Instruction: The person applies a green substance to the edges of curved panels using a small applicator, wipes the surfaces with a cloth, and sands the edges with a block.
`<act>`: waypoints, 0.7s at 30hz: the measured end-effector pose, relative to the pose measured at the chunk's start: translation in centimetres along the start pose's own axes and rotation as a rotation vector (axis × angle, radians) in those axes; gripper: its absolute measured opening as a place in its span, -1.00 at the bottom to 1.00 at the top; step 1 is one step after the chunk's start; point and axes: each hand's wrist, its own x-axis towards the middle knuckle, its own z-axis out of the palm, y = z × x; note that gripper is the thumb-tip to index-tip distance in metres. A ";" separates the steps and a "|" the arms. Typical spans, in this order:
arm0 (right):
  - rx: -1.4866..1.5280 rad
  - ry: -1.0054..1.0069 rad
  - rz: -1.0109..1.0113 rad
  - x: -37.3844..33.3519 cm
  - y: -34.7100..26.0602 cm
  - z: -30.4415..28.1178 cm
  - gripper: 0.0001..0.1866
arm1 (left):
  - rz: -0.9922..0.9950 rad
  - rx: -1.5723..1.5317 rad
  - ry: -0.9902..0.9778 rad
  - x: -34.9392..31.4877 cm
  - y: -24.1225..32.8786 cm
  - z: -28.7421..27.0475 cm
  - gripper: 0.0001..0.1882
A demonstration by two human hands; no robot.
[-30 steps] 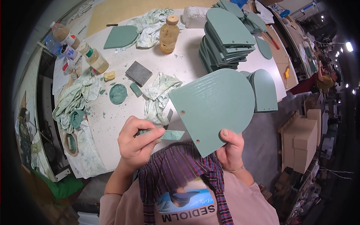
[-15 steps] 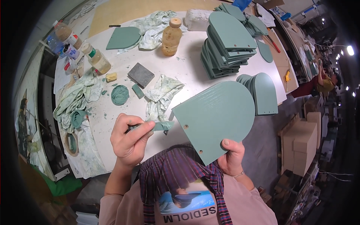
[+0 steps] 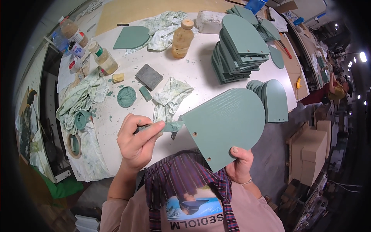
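Note:
In my right hand [image 3: 240, 165] is a green board [image 3: 228, 121] with one rounded end and two small holes near its straight edge. The thumb lies on its face and the other fingers are hidden underneath. My left hand [image 3: 134, 141] pinches a putty knife [image 3: 172, 127], its blade smeared with green filler. The blade's tip is at the board's left corner; I cannot tell if they touch. Beyond that hand lie a round lump of green filler [image 3: 126, 96], a small green block [image 3: 145, 93] and a stained cloth [image 3: 170, 98].
A tall stack of green boards [image 3: 241, 38] stands at the back right, with more rounded boards [image 3: 276, 100] leaning nearer. A brown-tinged bottle [image 3: 182, 40], a grey block [image 3: 149, 77], a yellow sponge piece [image 3: 118, 78] and stained rags [image 3: 83, 100] are on the white table. Cardboard boxes [image 3: 309, 150] sit at right.
The putty knife's tip has come up closer to the board's left corner. The view has shifted a little, while my right hand keeps its hold on the board.

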 end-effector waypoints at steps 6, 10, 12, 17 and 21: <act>0.008 -0.009 0.005 0.1 0.0 0.0 -0.36 | 0.022 -0.005 -0.051 0.1 -0.1 -0.3 -0.65; 0.012 0.003 0.012 0.1 0.0 0.2 -0.36 | 0.004 -0.026 -0.031 -0.2 -0.5 0.0 -0.66; 0.028 0.012 0.033 0.2 0.0 0.1 -0.36 | -0.012 -0.040 -0.016 -0.2 -0.5 0.0 -0.66; 0.052 0.045 0.067 0.2 0.0 0.1 -0.35 | -0.009 -0.061 -0.025 -0.2 -0.7 0.3 -0.68; 0.063 0.002 0.082 0.2 -0.1 0.1 -0.34 | -0.024 -0.068 -0.024 -0.3 -0.6 0.1 -0.68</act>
